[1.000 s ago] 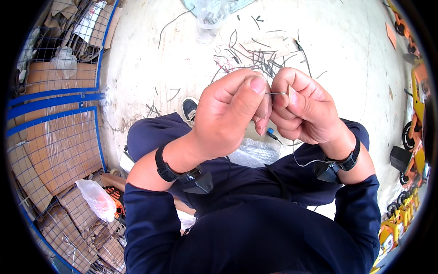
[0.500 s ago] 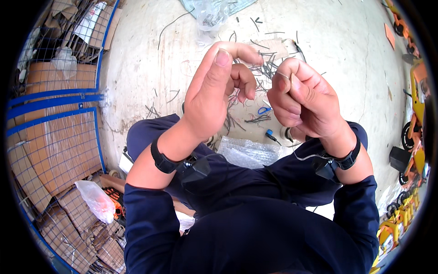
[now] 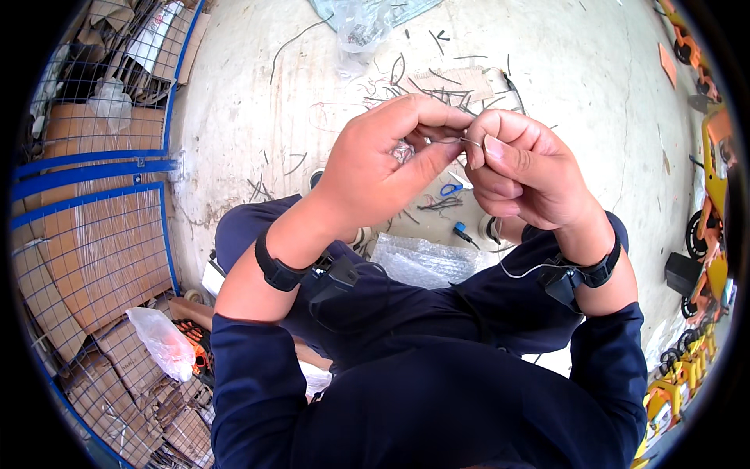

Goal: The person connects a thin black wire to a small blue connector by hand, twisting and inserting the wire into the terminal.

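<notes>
A short, thin wire (image 3: 467, 141) spans the small gap between my two hands. My left hand (image 3: 371, 168) is closed in a pinch, its thumb and index fingertips meeting on one end of the wire. My right hand (image 3: 535, 164) pinches the other end between thumb and bent index finger, with the remaining fingers curled in. Below the hands, blue-handled scissors (image 3: 450, 189) lie on the floor beside some dark wire pieces (image 3: 440, 203). Many cut wire scraps (image 3: 445, 95) are scattered beyond the hands, some on a flat cardboard piece (image 3: 471, 81).
Bubble wrap (image 3: 422, 262) and a blue-ended connector (image 3: 462, 229) lie between my legs. A clear plastic bag (image 3: 363, 35) is on the floor ahead. At left stands a blue mesh cage (image 3: 169, 117) holding cardboard; yellow and orange wheeled equipment (image 3: 712, 211) lines the right.
My left hand has moved right and its spread fingers have closed on the wire's free end. My right hand still pinches the wire, nearly in place.
</notes>
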Motion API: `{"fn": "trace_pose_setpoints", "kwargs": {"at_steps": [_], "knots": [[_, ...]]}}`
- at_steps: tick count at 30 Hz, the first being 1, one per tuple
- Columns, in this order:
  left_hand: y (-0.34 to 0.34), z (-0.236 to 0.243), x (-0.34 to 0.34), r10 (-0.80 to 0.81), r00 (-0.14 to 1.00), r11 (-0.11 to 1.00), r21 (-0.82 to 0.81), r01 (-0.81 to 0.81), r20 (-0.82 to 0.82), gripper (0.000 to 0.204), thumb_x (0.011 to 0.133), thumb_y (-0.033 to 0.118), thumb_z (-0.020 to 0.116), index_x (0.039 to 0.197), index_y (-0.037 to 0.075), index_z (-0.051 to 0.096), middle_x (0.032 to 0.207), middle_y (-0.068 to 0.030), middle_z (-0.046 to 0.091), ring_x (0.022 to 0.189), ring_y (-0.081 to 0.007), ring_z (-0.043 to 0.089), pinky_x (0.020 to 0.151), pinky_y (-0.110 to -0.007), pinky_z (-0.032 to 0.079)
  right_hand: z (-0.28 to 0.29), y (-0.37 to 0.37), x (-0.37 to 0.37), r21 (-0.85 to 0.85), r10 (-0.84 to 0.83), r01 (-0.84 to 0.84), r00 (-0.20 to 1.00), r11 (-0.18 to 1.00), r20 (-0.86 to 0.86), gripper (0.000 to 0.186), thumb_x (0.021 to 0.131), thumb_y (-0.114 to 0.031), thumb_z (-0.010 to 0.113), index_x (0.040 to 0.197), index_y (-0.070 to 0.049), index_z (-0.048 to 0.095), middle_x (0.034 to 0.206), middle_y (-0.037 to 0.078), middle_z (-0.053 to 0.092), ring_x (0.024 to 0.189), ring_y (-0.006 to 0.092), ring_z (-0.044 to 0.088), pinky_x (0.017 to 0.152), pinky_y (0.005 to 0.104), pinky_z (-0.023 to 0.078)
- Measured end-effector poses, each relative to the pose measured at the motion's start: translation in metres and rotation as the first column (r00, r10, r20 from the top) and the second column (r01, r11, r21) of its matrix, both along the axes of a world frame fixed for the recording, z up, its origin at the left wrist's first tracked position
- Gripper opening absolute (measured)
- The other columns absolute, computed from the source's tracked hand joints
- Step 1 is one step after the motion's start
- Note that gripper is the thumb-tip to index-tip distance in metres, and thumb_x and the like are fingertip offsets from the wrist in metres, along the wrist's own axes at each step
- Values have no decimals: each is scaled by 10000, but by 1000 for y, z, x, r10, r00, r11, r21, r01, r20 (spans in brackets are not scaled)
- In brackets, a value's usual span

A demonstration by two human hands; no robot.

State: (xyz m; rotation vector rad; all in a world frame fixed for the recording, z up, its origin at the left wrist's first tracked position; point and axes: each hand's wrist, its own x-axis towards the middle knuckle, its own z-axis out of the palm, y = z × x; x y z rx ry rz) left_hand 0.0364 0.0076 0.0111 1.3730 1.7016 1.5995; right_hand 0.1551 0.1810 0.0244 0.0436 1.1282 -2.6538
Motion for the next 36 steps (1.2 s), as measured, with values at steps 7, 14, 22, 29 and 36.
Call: {"fn": "trace_pose_setpoints", "kwargs": {"at_steps": [7, 14, 22, 29, 36], "knots": [[5, -4, -1, 26, 996, 996, 85, -18, -87, 170, 809, 41, 680, 972, 55, 634, 888, -44, 623, 699, -139, 593, 574, -242, 464, 1, 2, 0, 88, -15, 16, 1000, 996, -11, 229, 997, -233, 508, 918, -27, 567, 595, -54, 357, 484, 37, 253, 430, 216, 214], [-4, 3, -4, -8, 998, 997, -73, 13, 64, 114, 874, 17, 634, 982, 7, 598, 935, -68, 619, 773, -101, 564, 662, -224, 462, 1, -6, 1, 187, -89, 94, 995, 978, -34, 204, 987, -213, 525, 919, -32, 587, 595, -46, 407, 474, 31, 278, 429, 202, 223], [-12, 12, -15, -34, 999, 984, -172, 38, 26, 100, 894, 83, 637, 959, 9, 620, 840, -42, 602, 740, -96, 539, 671, -235, 447, 17, 3, 1, 470, 49, -73, 997, 880, 64, 160, 978, -133, 516, 938, -6, 606, 715, -7, 543, 593, 47, 435, 522, 195, 342], [-9, 8, -38, -93, 955, 995, -58, 80, -281, 94, 867, 119, 668, 884, 27, 661, 814, -47, 609, 750, -122, 535, 731, -281, 435, 8, 0, 5, 704, 99, 87, 971, 705, -219, 103, 950, -87, 538, 929, -14, 609, 796, 10, 578, 732, 107, 522, 678, 250, 433], [-14, 7, -38, 22, 968, 944, -324, 62, 250, 140, 898, 125, 647, 846, -6, 644, 846, -45, 641, 811, -113, 579, 743, -253, 456, 11, 6, 4, 852, 184, 290, 898, 435, -400, 54, 925, -54, 553, 941, -34, 601, 744, 90, 608, 640, 213, 583, 611, 289, 472]]}}
